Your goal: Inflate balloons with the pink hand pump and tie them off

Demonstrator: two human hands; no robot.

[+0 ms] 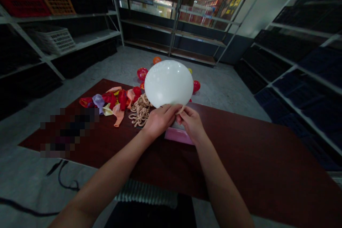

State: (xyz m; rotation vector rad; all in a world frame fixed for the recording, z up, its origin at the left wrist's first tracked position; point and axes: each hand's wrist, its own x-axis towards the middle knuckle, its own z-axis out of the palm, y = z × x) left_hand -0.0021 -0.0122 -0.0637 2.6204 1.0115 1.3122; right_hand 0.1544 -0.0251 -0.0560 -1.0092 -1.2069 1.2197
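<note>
A large white inflated balloon (169, 83) stands above the table's far edge, its lower end at my hands. My left hand (160, 118) is closed at the bottom of the balloon, fingers pressed together; the balloon's neck is hidden behind them. My right hand (191, 123) pinches a short tan strand (180, 110) right beside the left fingertips. Below both hands sits a pink box-like device (179, 136) with a greyish top, partly covered by the right hand. Left of my hands lies a heap of tan cords (140, 111).
Limp balloons (117, 99) in several colours lie on the dark red table (240, 149), left of the cords. A pixelated patch (71, 131) hides something at the table's left. Inflated balloons, one orange (157, 60), rest beyond the table. Shelves (173, 32) surround the area.
</note>
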